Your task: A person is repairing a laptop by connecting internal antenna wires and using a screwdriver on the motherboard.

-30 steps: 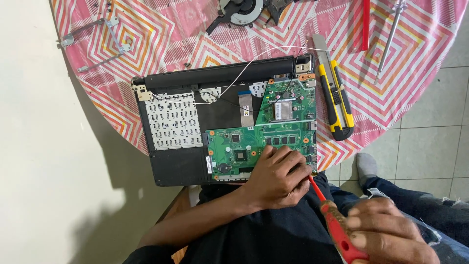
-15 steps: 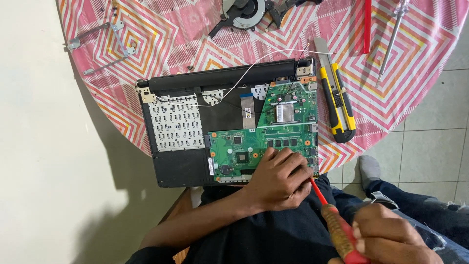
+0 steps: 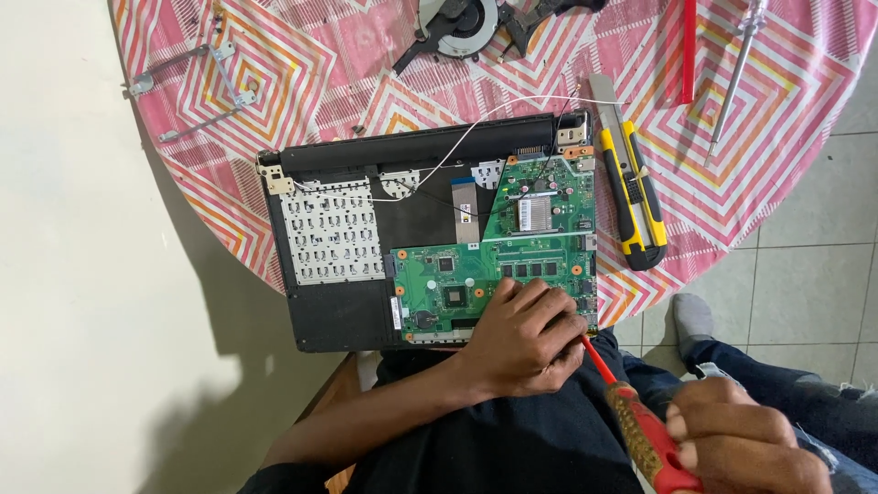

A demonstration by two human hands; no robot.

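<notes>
- Head view: left hand (image 3: 526, 340) presses flat, fingers curled, on green motherboard (image 3: 512, 265).
- Right hand (image 3: 745, 434) grips red screwdriver (image 3: 640, 425); tip probably under left fingers. Keep shaft steady.

A round desk (image 3: 805, 137) under a pink cloth with diamond patterns is carrying the work. An opened black laptop base (image 3: 338, 311) is lying on it, overhanging the near edge. A yellow utility knife (image 3: 633, 197) is lying just beside it. A cooling fan (image 3: 457, 23), metal hinge brackets (image 3: 197, 87), a red tool (image 3: 688, 50) and a silver screwdriver (image 3: 734, 78) are resting further back.
</notes>
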